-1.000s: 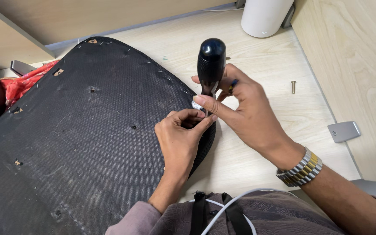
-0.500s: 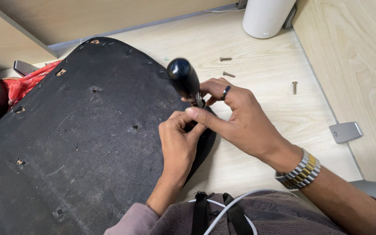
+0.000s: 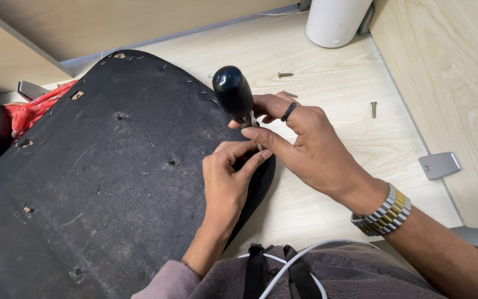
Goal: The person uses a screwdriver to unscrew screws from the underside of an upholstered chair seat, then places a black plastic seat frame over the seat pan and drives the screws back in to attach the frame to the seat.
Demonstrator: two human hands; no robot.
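We see no package, label, sign or screen anywhere in this view.
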